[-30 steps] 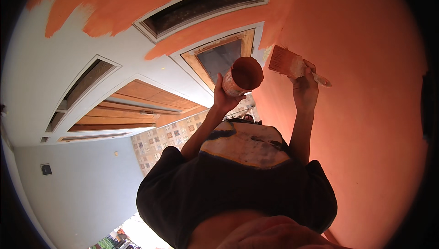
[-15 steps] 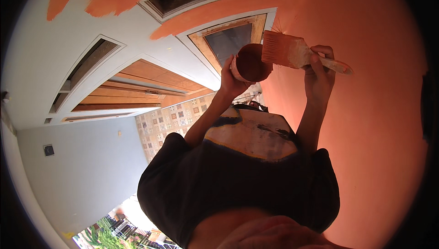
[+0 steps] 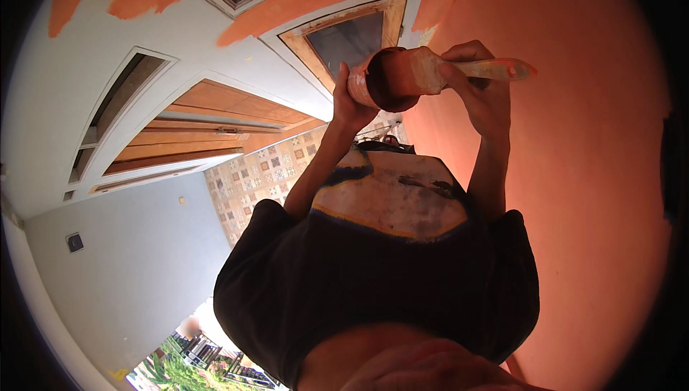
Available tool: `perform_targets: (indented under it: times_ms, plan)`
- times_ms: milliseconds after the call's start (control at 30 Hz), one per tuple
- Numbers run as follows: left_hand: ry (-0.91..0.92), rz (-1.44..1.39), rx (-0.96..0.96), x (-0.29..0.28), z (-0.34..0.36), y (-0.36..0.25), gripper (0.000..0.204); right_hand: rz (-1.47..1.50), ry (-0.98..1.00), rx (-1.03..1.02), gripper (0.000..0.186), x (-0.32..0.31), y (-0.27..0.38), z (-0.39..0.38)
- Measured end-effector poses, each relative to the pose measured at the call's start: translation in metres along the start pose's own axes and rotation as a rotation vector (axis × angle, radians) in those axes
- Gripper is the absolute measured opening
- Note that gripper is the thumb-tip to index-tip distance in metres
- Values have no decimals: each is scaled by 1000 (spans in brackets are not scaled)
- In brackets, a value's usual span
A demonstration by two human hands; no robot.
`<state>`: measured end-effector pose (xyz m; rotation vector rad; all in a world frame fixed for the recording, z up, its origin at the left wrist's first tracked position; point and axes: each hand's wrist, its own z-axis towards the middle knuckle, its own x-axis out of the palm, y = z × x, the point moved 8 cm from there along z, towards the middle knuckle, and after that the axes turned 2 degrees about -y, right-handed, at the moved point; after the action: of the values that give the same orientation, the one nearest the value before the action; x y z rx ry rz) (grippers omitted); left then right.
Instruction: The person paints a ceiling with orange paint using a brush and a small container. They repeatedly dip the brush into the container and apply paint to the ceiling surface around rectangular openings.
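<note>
At the right edge of a round cup [image 3: 361, 88], a wide brush [image 3: 428, 71] poked its hairs into the dark mouth. The left hand [image 3: 352, 109] gripped the cup from its left side and bottom. The right hand [image 3: 489, 107] gripped the brush, its thumb and fingers [image 3: 468, 50] pinching where the handle [image 3: 502, 69] began, and the handle's end stuck out past them to the right. Marks on the handle were too small to read. A big faded picture [image 3: 395, 201] was on the black shirt [image 3: 359, 290].
</note>
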<state>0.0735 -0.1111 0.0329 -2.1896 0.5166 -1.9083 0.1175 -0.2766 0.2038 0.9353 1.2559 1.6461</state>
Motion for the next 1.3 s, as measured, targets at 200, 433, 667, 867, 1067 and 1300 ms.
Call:
perform_targets:
  times_ms: [200,433,667,867,1067,1300]
  plan:
    - [-33,-19,30,-8,-1,-2,69,-296,12,44,19,12,10,2]
    - [-35,0,49,-13,-3,-6,67,-468,108,88,12,41,-5,6]
    - [1,-47,92,-16,0,-15,64,-631,121,-54,14,61,4,8]
    - [11,-47,94,-19,2,-19,65,-863,151,-71,26,78,-8,13]
    - [23,-43,126,-24,0,-26,66,-951,198,-32,29,92,-19,13]
    - [11,-87,156,-29,1,-28,64,-1043,203,-34,30,100,-25,13]
